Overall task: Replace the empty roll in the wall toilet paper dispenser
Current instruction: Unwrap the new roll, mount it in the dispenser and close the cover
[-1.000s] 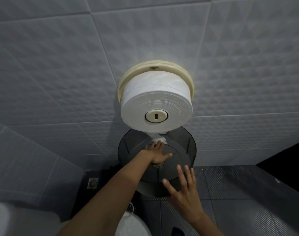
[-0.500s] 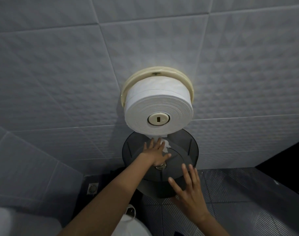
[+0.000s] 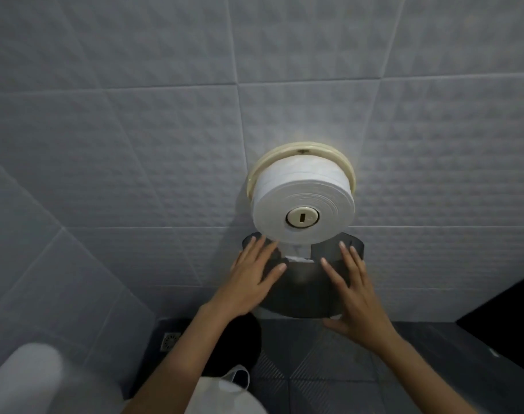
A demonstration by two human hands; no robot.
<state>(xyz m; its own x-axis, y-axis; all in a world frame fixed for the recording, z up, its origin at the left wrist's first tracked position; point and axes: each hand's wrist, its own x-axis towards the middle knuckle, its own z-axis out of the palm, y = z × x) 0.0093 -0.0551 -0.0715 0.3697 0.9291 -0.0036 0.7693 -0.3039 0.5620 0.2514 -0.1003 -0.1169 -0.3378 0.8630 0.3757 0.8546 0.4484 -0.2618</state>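
A full white toilet paper roll (image 3: pixel 284 201) sits on the cream spindle cap (image 3: pixel 302 217) of the wall dispenser, against its cream back plate (image 3: pixel 265 161). A loose paper tail (image 3: pixel 298 254) hangs under the roll. The dark translucent dispenser cover (image 3: pixel 302 291) hangs hinged below, tilted up toward the roll. My left hand (image 3: pixel 253 274) lies flat on the cover's left side, fingers spread. On the right side rests my right hand (image 3: pixel 354 297), fingers up the front and thumb hooked under the lower edge.
Textured grey wall tiles surround the dispenser. Below are dark floor tiles with a floor drain (image 3: pixel 169 342), a white plastic bag (image 3: pixel 227 389) near my body, a blurred white object (image 3: pixel 24 380) at lower left and a black panel (image 3: pixel 508 309) at right.
The cover has swung up from hanging flat toward the roll. My left hand moved from its middle to its left side, and my right hand rose onto its right side.
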